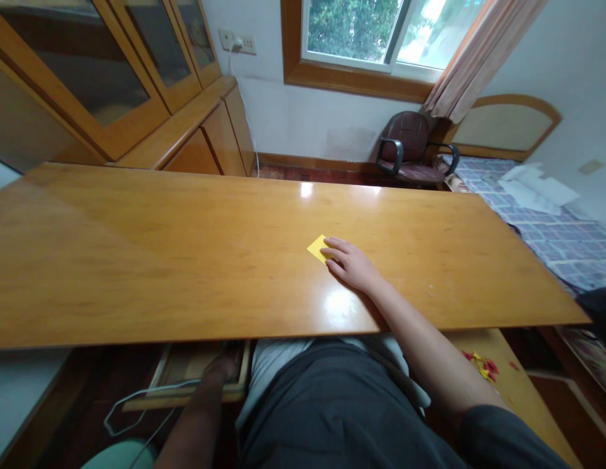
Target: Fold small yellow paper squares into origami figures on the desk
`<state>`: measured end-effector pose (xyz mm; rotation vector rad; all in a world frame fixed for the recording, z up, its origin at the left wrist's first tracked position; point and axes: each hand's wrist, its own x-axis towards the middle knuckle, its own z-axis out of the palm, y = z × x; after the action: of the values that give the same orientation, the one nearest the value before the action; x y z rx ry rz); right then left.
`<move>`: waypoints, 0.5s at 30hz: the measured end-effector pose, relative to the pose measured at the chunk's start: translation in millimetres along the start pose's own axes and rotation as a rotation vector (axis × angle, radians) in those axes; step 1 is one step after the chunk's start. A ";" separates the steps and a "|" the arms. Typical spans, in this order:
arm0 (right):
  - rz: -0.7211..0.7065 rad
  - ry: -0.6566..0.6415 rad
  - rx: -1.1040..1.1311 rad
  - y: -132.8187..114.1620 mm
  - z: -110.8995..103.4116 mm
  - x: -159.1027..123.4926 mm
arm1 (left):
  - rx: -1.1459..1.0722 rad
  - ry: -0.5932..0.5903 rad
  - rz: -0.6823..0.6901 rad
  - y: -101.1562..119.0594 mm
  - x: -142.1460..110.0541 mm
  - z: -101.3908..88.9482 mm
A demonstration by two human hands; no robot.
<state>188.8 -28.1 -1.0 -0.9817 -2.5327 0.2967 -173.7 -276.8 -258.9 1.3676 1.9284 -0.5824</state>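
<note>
The yellow paper [317, 248] lay on the tabletop [185, 254], just right of the frame's centre. The right hand [350, 264] rested over its right side, fingers slightly spread and laid down rather than pinching, apparently to keep the light piece from sliding. At lower left, the left hand [222, 369] reached into a drawer [247, 366], whose pulled-out position presumably gave it room; shadow hid those fingers, so their state could not be told.
</note>
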 end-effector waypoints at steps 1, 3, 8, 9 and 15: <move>-0.001 0.002 -0.001 -0.1 -0.1 0.1 | -0.009 -0.002 0.017 -0.1 0.6 -0.2; -0.002 0.002 -0.001 0.1 0.1 0.3 | -0.023 0.003 0.041 0.1 1.4 -1.2; -0.008 -0.001 -0.004 2.3 1.9 0.2 | -0.053 -0.001 0.028 0.9 -0.8 -3.6; -0.010 0.001 -0.005 2.7 2.2 0.1 | -0.058 -0.001 0.025 0.9 -1.5 -3.6; -0.010 0.001 0.003 4.8 3.9 -0.1 | -0.062 0.018 0.016 1.0 -2.3 -2.4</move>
<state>190.1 -24.8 -6.1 -0.9679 -2.5342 0.2974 -173.0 -276.3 -255.5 1.3526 1.9320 -0.4996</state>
